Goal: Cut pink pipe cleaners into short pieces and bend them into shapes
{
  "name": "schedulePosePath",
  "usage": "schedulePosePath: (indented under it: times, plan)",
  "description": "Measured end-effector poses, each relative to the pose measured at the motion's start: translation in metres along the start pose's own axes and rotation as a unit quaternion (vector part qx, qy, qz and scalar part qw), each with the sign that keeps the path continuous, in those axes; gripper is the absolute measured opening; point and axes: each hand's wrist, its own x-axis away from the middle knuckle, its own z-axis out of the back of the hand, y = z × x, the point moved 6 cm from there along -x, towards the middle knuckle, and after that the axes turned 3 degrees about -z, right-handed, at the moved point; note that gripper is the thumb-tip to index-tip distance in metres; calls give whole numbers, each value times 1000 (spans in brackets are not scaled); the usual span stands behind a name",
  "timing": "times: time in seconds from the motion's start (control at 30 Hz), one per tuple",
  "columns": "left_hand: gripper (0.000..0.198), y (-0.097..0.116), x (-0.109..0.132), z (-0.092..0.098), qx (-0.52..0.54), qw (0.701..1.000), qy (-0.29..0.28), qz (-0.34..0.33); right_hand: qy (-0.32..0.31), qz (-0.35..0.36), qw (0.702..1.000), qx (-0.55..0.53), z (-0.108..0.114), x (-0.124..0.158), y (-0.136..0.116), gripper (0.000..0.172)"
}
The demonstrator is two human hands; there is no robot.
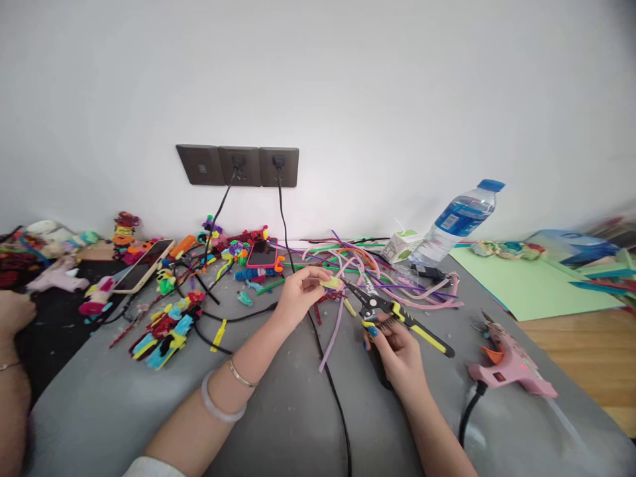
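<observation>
My left hand (299, 293) is closed in a pinch on a short yellow pipe cleaner piece (329, 283), held just above the grey table cover (278, 411). My right hand (396, 350) grips the yellow-and-black handles of a pair of wire cutters (397, 313). The cutter's jaws point up-left and meet the end of the yellow piece. A lilac pipe cleaner (334, 334) lies on the cover between the two hands. Behind the hands sprawls a heap of coloured pipe cleaners (377, 268).
A pink glue gun (511, 366) lies at the right, its black cord running off the front. A water bottle (460, 222) and small carton (399, 246) stand behind. Two phones (144, 265) (262, 254), finished pipe-cleaner figures (166, 329) and black cables (328, 371) clutter the left and middle. Another person's hand (14, 311) shows far left.
</observation>
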Motion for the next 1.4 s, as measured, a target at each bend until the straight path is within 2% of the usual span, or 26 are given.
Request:
schedulePosePath:
  times: [0.23,0.47,0.67,0.97,1.07,1.23,1.4]
  plan:
    - [22,9,2,1,-76,988,2,-131,6,5,1000,12,0,0,0,28]
    - [23,17,5,0,-109,975,5,-193,17,-8,1000,20,0,1,0,31]
    - [20,19,5,-1,-131,973,-1,-191,24,-15,1000,-11,1,1,1,31]
    - [12,10,4,-1,-109,987,-5,-118,112,-55,989,-82,15,-1,-2,43]
    - [14,7,3,1,-106,990,0,-98,100,-91,988,-79,13,-1,-7,44]
    - [36,5,2,-1,-137,986,-17,-97,69,-191,973,-110,13,11,-12,44]
    - [31,6,5,-5,-168,978,-41,-117,64,-226,963,-130,24,28,-11,39]
